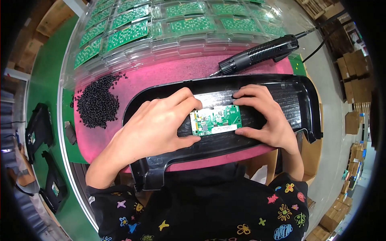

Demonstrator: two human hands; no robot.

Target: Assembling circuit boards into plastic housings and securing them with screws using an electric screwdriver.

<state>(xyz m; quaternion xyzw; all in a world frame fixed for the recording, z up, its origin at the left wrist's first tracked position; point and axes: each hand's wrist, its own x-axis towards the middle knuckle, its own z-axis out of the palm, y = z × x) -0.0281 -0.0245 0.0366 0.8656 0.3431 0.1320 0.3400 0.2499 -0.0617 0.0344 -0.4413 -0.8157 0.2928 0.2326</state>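
A small green circuit board [219,120] with a white label strip along its near edge sits within a black plastic housing [277,142]. My left hand [161,120] holds the board's left end, thumb at the near corner and fingers at the far one. At the right end, my right hand [263,114] has its thumb on the near corner and its curled fingers by the far corner. Both hands reach over the housing's inside. Whether the board touches the housing floor is hard to tell.
A black electric screwdriver [259,54] lies beyond the housing, its cord running to the upper right. Many small black screws [96,102] form a pile on the pink mat [161,72]. Clear plastic trays [161,44] of green boards stand at the back. Another person's hand [24,176] shows far left.
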